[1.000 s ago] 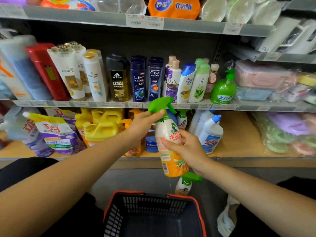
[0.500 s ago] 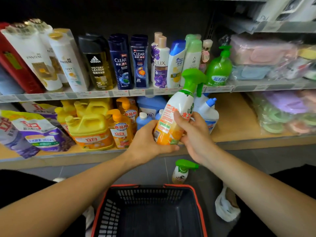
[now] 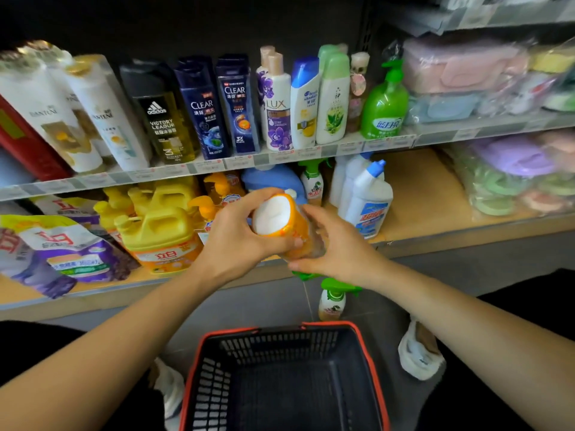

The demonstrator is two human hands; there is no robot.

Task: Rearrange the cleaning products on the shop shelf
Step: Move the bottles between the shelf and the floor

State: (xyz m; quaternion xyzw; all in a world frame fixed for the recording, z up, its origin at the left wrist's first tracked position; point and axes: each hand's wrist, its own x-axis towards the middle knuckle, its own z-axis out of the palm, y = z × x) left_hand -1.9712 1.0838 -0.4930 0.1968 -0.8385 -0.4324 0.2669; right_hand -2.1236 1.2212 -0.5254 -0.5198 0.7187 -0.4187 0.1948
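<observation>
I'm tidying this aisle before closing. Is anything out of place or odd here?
Yes. A spray bottle stands on the floor beyond the basket, off the shelf. The left hand and right hand grip an orange bottle tipped head-down, white base facing the camera.

The spray bottle [image 3: 280, 223] sits at the centre of the frame, tipped so its white round base faces the camera. Its body is orange, and a bit of green trigger shows underneath. The left hand [image 3: 233, 241] and right hand [image 3: 337, 244] grip it from either side, in front of the lower shelf [image 3: 429, 194]. On that shelf, from left to right, stand purple refill pouches [image 3: 71, 247], yellow jugs [image 3: 155, 228], a small green-topped sprayer [image 3: 312, 181] and white bottles with blue caps [image 3: 368, 200]. A similar sprayer [image 3: 333, 301] stands upright on the floor below.
</observation>
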